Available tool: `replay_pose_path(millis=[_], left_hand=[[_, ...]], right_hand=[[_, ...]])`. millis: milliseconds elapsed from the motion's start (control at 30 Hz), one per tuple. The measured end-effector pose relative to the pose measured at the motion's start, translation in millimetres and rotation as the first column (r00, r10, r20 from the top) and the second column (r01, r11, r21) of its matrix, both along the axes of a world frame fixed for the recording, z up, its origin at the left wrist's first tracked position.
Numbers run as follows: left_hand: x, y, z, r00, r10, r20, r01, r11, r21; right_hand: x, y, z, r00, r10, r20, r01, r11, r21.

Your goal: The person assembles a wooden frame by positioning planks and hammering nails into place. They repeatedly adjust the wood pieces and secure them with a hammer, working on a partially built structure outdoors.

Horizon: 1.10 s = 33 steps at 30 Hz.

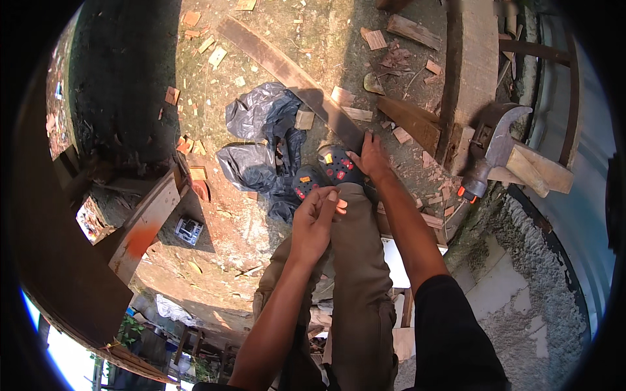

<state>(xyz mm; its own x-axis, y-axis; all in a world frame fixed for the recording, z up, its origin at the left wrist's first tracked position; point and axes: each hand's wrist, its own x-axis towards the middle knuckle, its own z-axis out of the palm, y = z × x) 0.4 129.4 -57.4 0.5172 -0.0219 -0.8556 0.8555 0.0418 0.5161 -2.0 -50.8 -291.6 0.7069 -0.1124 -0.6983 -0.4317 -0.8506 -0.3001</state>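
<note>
A long brown wooden plank point(287, 72) runs from the far middle toward my feet. My right hand point(373, 159) is closed round its near end. Above my knees, my left hand point(314, 218) is pinched shut, thumb against the fingers; what it holds, if anything, I cannot make out. Just beyond it are my dark clogs point(342, 167) with red and yellow charms. A small wooden block point(304, 119) lies against the plank's left edge, beside a crumpled black plastic bag point(251, 166).
At right, a claw hammer point(499, 146) rests on boards by a thick wooden beam point(475, 65). Wood chips and offcuts point(375, 39) litter the ground. On the left are a board with an orange mark point(140, 241) and a small box point(188, 231). A rough wall edge point(528, 254) borders the right.
</note>
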Motion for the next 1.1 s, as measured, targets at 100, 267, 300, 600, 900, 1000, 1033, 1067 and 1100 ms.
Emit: replay_pose_path(millis=[100, 267, 300, 600, 900, 1000, 1033, 1067, 1100], left_hand=[[8, 8, -5, 1.0, -0.007, 0.026, 0.007, 1.0, -0.004], [7, 12, -7, 1.0, 0.019, 0.015, -0.019, 1.0, -0.02], [8, 10, -7, 1.0, 0.014, 0.012, -0.014, 1.0, -0.018], [-35, 31, -29, 0.988, 0.139, 0.075, -0.148, 0.979, 0.139], [91, 30, 32, 0.899, 0.438, 0.026, -0.396, 0.836, -0.378], [136, 19, 80, 0.888, 0.457, -0.049, -0.404, 0.725, -0.557], [148, 12, 101, 0.882, 0.463, -0.084, -0.416, 0.684, -0.599], [149, 5, 124, 0.91, 0.413, 0.022, -0.365, 0.826, -0.431], [144, 3, 144, 0.922, 0.387, 0.027, -0.337, 0.832, -0.44]], right_hand=[[8, 6, -18, 0.995, 0.087, -0.05, -0.09, 0.994, -0.058], [-5, -5, -25, 0.985, 0.152, 0.078, -0.152, 0.988, -0.007], [-5, -9, -21, 0.99, 0.13, 0.057, -0.131, 0.991, 0.015], [-48, -27, 117, 0.977, -0.135, 0.166, 0.068, 0.932, 0.357], [-62, -17, 253, 0.925, -0.227, 0.304, 0.061, 0.88, 0.471], [-56, -22, 306, 0.92, -0.231, 0.317, 0.038, 0.857, 0.514], [-52, -25, 327, 0.926, -0.226, 0.302, 0.04, 0.855, 0.517], [-49, -29, 351, 0.932, -0.221, 0.286, 0.043, 0.853, 0.52], [-47, -34, 377, 0.938, -0.218, 0.27, 0.048, 0.852, 0.522]])
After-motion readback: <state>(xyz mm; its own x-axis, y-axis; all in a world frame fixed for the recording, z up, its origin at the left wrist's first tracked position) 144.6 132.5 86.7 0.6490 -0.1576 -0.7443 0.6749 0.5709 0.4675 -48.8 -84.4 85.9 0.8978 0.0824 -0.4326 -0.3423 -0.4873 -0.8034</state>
